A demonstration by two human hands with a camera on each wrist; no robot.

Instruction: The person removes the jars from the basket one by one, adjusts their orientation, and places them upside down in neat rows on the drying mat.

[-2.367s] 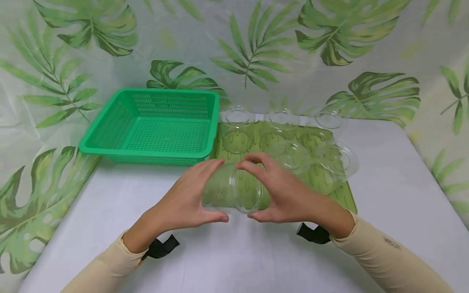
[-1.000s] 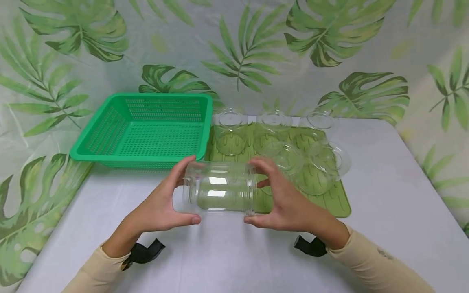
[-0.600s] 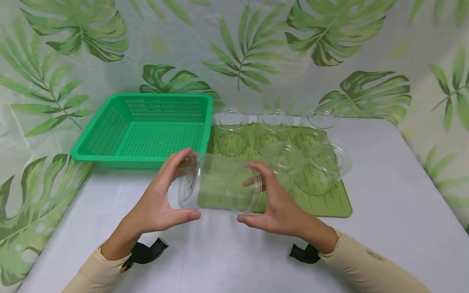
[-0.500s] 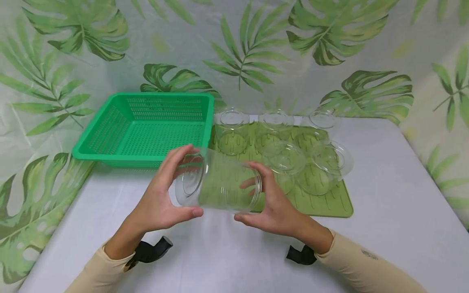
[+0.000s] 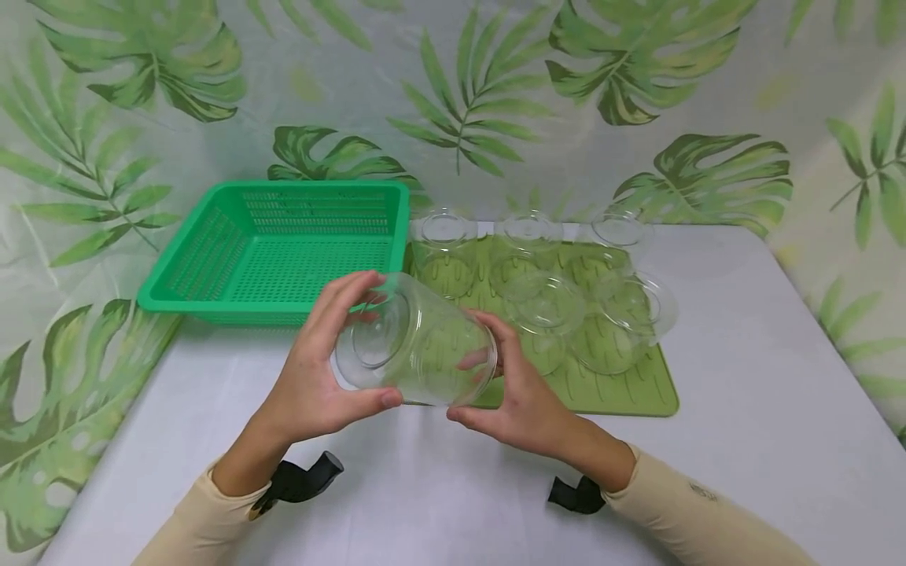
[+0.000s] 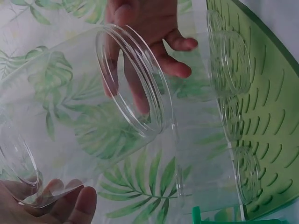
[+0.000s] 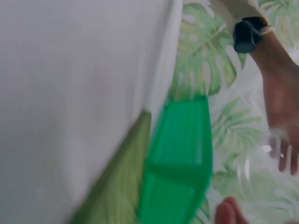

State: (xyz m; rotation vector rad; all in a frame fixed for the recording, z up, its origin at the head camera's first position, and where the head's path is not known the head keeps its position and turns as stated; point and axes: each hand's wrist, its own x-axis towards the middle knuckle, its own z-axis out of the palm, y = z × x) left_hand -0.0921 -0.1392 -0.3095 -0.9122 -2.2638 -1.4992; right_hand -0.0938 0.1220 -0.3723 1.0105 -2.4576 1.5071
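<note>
Between the two hands, above the white table, is a tilted clear jar. Its closed base faces left and toward the head camera; the ringed mouth is at the right. My left hand grips the base end, thumb below and fingers over the far side. The right hand holds the mouth end, with its thumb under the rim and some fingers showing through the clear wall. In the right wrist view, the left hand appears at the right edge and the jar is only faintly visible.
Several similar clear jars stand in two rows on a green ribbed mat behind the right hand. A green perforated basket sits at the back left. A leaf-print sheet hangs behind the table.
The jar has turned from lying nearly sideways to a tilt with its base swung up and toward the head camera. The right hand has moved slightly left; both hands keep hold.
</note>
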